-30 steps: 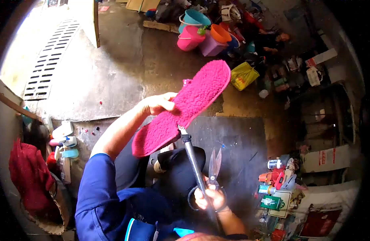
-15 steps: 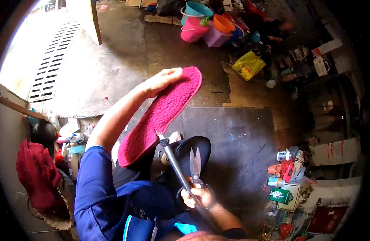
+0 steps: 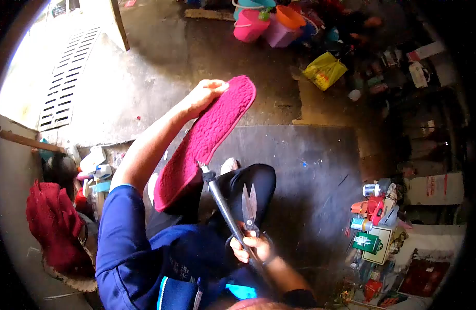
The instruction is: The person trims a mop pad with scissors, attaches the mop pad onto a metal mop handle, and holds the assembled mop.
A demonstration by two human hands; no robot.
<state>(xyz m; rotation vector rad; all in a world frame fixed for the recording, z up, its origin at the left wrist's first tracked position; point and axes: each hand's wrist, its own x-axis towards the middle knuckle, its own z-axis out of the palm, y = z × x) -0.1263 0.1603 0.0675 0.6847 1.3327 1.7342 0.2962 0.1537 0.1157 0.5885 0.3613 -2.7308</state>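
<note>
A long, rounded crimson fleece mop head (image 3: pixel 209 137) slants across the middle of the head view, over my lap. My left hand (image 3: pixel 209 95) pinches its upper end, fingers closed on the edge. A dark pole (image 3: pixel 223 200) with a pale metal tip meets the mop head near the middle of its right edge; how they join cannot be made out. My right hand (image 3: pixel 254 248) wraps around the pole lower down. Scissors (image 3: pixel 249 206) are in that same hand, blades pointing up and slightly apart, beside the pole and away from the mop head.
Crimson fleece pieces (image 3: pixel 54 222) fill a basket (image 3: pixel 67 279) at left, near several bottles (image 3: pixel 95 168). Buckets (image 3: pixel 251 26) and a yellow bag (image 3: pixel 326 70) stand at the back. Small boxes and bottles (image 3: pixel 366 242) crowd the right. A floor drain grate (image 3: pixel 67 82) lies upper left.
The view has shifted slightly, so the buckets and yellow bag sit higher. My left hand and the mop head's upper end appear a little higher and further left. Both grips look the same.
</note>
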